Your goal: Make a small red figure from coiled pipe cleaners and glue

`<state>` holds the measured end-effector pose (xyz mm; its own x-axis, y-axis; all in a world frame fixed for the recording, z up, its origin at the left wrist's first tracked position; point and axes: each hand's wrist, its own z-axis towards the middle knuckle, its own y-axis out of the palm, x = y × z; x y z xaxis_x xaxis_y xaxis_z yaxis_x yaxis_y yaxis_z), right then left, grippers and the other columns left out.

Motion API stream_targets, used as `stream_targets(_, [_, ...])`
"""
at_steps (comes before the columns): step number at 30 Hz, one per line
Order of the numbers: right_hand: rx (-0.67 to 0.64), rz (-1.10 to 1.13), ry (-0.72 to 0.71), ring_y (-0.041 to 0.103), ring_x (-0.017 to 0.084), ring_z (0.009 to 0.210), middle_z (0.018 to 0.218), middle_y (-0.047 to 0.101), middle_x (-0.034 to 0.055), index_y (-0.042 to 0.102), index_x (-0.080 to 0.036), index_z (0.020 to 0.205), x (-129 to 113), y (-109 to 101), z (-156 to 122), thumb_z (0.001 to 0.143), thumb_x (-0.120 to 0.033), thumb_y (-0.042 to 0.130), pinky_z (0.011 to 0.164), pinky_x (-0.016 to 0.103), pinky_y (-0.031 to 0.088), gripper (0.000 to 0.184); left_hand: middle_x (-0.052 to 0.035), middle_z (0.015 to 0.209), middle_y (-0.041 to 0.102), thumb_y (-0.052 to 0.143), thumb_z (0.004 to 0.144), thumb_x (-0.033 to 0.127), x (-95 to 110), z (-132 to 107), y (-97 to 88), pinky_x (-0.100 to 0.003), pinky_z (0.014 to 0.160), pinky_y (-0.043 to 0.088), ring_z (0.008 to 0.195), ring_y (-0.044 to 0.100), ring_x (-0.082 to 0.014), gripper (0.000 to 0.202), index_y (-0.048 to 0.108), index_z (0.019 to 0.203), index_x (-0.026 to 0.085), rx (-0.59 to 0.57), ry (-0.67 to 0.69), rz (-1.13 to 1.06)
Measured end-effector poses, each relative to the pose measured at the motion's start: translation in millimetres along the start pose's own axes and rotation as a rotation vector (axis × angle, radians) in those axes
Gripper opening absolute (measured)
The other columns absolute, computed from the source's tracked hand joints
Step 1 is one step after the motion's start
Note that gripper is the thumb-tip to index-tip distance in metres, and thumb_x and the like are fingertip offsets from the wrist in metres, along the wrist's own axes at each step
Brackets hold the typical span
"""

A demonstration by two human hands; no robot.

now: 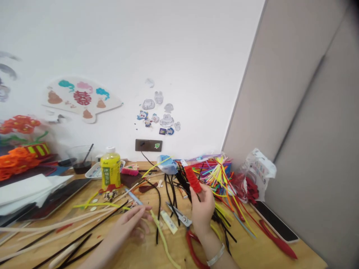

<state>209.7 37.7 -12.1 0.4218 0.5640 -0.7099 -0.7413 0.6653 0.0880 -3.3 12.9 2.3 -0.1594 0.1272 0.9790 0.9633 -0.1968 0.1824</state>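
My right hand (pixel 203 207) is closed around the lower end of a red fuzzy strip (pixel 193 178), which looks made of pipe cleaners pressed side by side. The strip is held up, tilted a little to the left. My left hand (pixel 134 224) hovers low over the table, fingers loosely stretched, with nothing visible in it. Beside its fingertips runs a pale yellow pipe cleaner (pixel 162 239). Scissors (pixel 183 219) with red handles lie partly behind my right wrist, blades apart. Between the hands is a small pale tube (pixel 169 222).
Black pipe cleaners (pixel 159 209) and a multicoloured bundle (pixel 218 172) spread across the wooden table. A yellow bottle (pixel 110 170) stands back left, near a cup (pixel 81 160) of dark liquid. Orange flowers (pixel 19 160) are far left; a phone (pixel 276 222) lies right.
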Motion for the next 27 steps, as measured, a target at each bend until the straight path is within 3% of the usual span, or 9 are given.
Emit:
stream_targets(4, [0.168,0.031,0.228,0.061,0.019,0.071,0.080,0.062,0.0078,0.050,-0.015,0.087,8.3,-4.6,22.3,0.075,-0.032,0.061,0.067,0.034,0.051,0.024,0.0013,0.063,0.067,0.072,0.054,0.054,-2.1,2.5,-2.6,-0.026,0.046,0.045,0.050,0.060,-0.0160,0.038,0.068,0.075,0.023,0.002,0.002,0.009])
stream_targets(10, [0.181,0.101,0.191,0.060,0.018,0.077,0.086,0.061,0.0077,0.048,-0.016,0.089,22.6,-3.6,25.7,0.074,-0.031,0.061,0.071,0.033,0.051,0.025,0.0026,0.064,0.067,0.073,0.053,0.052,-5.2,5.5,-1.9,-0.026,0.046,0.045,0.052,0.060,-0.0155,0.034,0.068,0.073,0.025,-0.002,0.010,0.055])
stream_targets(12, [0.081,0.142,0.151,0.060,0.018,0.079,0.087,0.060,0.0069,0.049,-0.016,0.090,21.7,0.1,19.7,0.074,-0.027,0.061,0.072,0.033,0.051,0.023,0.0009,0.064,0.067,0.073,0.050,0.054,-5.3,5.7,-0.8,-0.026,0.046,0.045,0.053,0.060,-0.0161,0.041,0.068,0.076,0.022,0.003,-0.012,0.063])
stream_targets(15, [-0.167,0.166,0.034,0.059,0.017,0.081,0.087,0.059,0.0051,0.053,-0.017,0.090,13.3,6.7,2.9,0.072,-0.017,0.061,0.074,0.031,0.050,0.020,-0.0022,0.066,0.068,0.073,0.050,0.056,-4.4,4.0,0.4,-0.027,0.049,0.047,0.057,0.061,-0.0178,0.047,0.067,0.078,0.019,-0.021,-0.031,0.034])
stream_targets(18, [-0.423,0.168,-0.076,0.058,0.017,0.082,0.087,0.059,0.0036,0.056,-0.019,0.088,0.0,12.6,-20.8,0.068,-0.009,0.062,0.073,0.029,0.048,0.023,-0.0046,0.079,0.071,0.074,0.057,0.048,-4.6,-0.1,2.5,-0.030,0.062,0.050,0.072,0.064,-0.0210,0.043,0.067,0.087,0.020,-0.054,0.037,-0.008])
stream_targets(19, [-0.490,0.176,-0.085,0.058,0.017,0.082,0.086,0.059,0.0031,0.056,-0.019,0.088,-4.4,14.1,-29.0,0.067,-0.007,0.062,0.072,0.029,0.048,0.025,-0.0047,0.082,0.071,0.077,0.053,0.044,-5.5,-1.5,3.8,-0.030,0.067,0.050,0.076,0.064,-0.0216,0.043,0.067,0.088,0.020,-0.074,0.072,-0.006])
stream_targets(22, [-0.599,0.204,-0.082,0.057,0.017,0.082,0.088,0.059,0.0027,0.056,-0.020,0.091,-15.1,16.6,-49.7,0.065,-0.003,0.063,0.071,0.028,0.047,0.031,-0.0042,0.081,0.071,0.082,0.047,0.038,-11.1,-5.2,9.4,-0.032,0.075,0.049,0.081,0.063,-0.0233,0.043,0.068,0.083,0.019,-0.133,0.174,-0.010])
stream_targets(25, [-0.647,0.225,-0.131,0.056,0.017,0.085,0.090,0.058,0.0025,0.056,-0.021,0.093,-20.6,16.5,-60.2,0.065,0.000,0.061,0.075,0.029,0.046,0.036,-0.0036,0.077,0.071,0.081,0.046,0.043,-17.6,-7.6,14.2,-0.034,0.074,0.048,0.077,0.063,-0.0231,0.043,0.066,0.078,0.018,0.029,0.165,-0.024])
stream_targets(27, [-0.652,0.217,-0.175,0.056,0.017,0.086,0.091,0.057,0.0026,0.056,-0.021,0.095,-22.0,15.5,-61.4,0.065,0.000,0.060,0.076,0.029,0.045,0.037,-0.0045,0.077,0.071,0.081,0.045,0.044,-20.2,-8.0,14.2,-0.036,0.075,0.048,0.077,0.062,-0.0243,0.045,0.066,0.077,0.017,0.058,0.161,0.006])
